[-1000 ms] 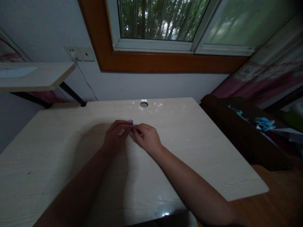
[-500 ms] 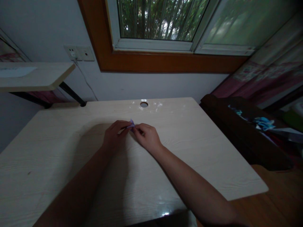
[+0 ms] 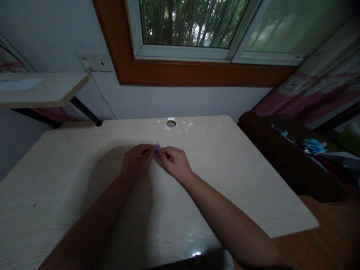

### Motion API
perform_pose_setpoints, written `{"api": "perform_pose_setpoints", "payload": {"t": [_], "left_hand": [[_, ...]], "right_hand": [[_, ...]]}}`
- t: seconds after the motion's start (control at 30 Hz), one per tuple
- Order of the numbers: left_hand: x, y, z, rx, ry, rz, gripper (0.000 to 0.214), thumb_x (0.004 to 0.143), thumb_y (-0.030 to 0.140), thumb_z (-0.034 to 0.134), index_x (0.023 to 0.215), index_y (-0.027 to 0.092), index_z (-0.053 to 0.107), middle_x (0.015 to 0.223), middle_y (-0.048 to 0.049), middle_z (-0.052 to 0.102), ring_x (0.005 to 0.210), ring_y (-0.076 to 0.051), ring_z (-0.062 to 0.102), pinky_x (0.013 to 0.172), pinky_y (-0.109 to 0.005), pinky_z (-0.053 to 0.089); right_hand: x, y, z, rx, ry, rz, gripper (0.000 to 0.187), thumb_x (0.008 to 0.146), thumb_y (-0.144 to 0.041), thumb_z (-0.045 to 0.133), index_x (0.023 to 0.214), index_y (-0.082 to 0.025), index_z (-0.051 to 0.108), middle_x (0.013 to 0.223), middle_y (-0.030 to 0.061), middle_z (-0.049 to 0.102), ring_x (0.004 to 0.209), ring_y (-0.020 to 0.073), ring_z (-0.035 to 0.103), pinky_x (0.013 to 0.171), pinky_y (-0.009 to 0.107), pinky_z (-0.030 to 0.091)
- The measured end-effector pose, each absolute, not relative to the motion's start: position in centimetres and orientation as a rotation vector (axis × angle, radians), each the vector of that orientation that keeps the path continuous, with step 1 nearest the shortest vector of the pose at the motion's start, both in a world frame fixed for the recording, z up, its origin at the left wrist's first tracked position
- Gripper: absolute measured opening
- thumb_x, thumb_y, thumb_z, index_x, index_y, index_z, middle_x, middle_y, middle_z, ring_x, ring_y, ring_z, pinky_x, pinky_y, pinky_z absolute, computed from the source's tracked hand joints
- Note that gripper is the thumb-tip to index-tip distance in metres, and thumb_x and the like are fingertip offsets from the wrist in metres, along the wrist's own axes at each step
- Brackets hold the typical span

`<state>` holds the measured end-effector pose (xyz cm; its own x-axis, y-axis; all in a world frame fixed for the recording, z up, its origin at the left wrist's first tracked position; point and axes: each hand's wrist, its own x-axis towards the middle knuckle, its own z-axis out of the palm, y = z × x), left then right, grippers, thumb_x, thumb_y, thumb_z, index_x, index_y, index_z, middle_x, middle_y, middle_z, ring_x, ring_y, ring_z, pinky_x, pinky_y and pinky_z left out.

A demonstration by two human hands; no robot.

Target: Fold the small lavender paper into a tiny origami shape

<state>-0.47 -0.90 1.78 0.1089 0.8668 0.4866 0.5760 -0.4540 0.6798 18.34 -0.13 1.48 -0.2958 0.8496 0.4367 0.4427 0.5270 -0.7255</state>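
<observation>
A small piece of folded purple paper point(image 3: 157, 149) shows between my fingertips, above the middle of the pale wooden desk point(image 3: 236, 180). My left hand point(image 3: 136, 159) is closed, pinching the paper from the left between thumb and fingers. On the other side my right hand point(image 3: 174, 159) pinches its right edge, thumb and forefinger pressed together. A pointed tip of the paper sticks up between the hands. The rest of it is hidden behind my fingers, so its full shape cannot be made out.
A round cable hole point(image 3: 171, 123) lies near the desk's back edge. To the left a raised shelf point(image 3: 56, 93) stands on black legs. A dark brown piece of furniture point(image 3: 270, 157) with blue cloth point(image 3: 314, 146) is on the right. The window point(image 3: 191, 26) is behind.
My left fingers have closed up a little, narrowing the gap between thumb and fingers. The paper's tip has shifted slightly right. My right hand has hardly moved.
</observation>
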Motion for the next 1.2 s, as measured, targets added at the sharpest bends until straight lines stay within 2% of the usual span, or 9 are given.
{"api": "perform_pose_setpoints", "payload": {"t": [0.33, 0.43, 0.57, 0.7, 1.2], "left_hand": [[-0.38, -0.92, 1.78, 2.027, 1.41, 1.238, 0.021, 0.092, 0.033, 0.059, 0.105, 0.024, 0.074, 0.101, -0.0017, 0.077, 0.09, -0.016, 0.072, 0.086, -0.026, 0.055], [-0.38, -0.91, 1.62, 1.998, 1.425, 1.242, 0.021, 0.091, 0.033, 0.06, 0.103, 0.023, 0.074, 0.097, -0.0016, 0.078, 0.085, -0.016, 0.073, 0.082, -0.026, 0.056], [-0.36, -0.89, 1.53, 1.954, 1.428, 1.246, 0.019, 0.09, 0.033, 0.061, 0.098, 0.021, 0.074, 0.092, -0.0017, 0.078, 0.08, -0.015, 0.073, 0.076, -0.024, 0.057], [-0.4, -0.88, 1.42, 1.966, 1.455, 1.258, 0.018, 0.09, 0.031, 0.06, 0.096, 0.02, 0.073, 0.09, -0.0021, 0.077, 0.078, -0.015, 0.072, 0.074, -0.023, 0.056], [-0.14, -1.13, 1.67, 1.96, 1.388, 1.286, 0.019, 0.091, 0.03, 0.058, 0.1, 0.019, 0.071, 0.091, -0.0036, 0.077, 0.079, -0.014, 0.072, 0.072, -0.021, 0.058]], "right_hand": [[18.47, 0.08, 1.22, -1.066, -1.827, 0.678, 0.019, 0.092, -0.031, 0.058, 0.082, -0.019, 0.069, 0.072, 0.0015, 0.066, 0.065, 0.0139, 0.059, 0.061, 0.025, 0.043], [18.44, 0.05, 1.38, -1.084, -1.743, 0.686, 0.012, 0.089, -0.031, 0.062, 0.091, -0.02, 0.066, 0.077, 0.0015, 0.064, 0.067, 0.0144, 0.059, 0.063, 0.026, 0.046], [18.4, 0.02, 1.68, -0.997, -1.711, 0.678, 0.019, 0.089, -0.029, 0.063, 0.106, -0.022, 0.063, 0.092, 0.0039, 0.065, 0.074, 0.0148, 0.06, 0.067, 0.027, 0.05], [18.42, 0.15, 1.65, -0.895, -1.793, 0.663, 0.011, 0.092, -0.027, 0.061, 0.098, -0.023, 0.069, 0.094, 0.0054, 0.065, 0.08, 0.0159, 0.061, 0.07, 0.028, 0.05], [18.5, 0.1, 1.37, -0.944, -1.799, 0.651, 0.012, 0.092, -0.027, 0.061, 0.098, -0.023, 0.069, 0.087, 0.0039, 0.064, 0.078, 0.0154, 0.061, 0.07, 0.028, 0.05]]}}
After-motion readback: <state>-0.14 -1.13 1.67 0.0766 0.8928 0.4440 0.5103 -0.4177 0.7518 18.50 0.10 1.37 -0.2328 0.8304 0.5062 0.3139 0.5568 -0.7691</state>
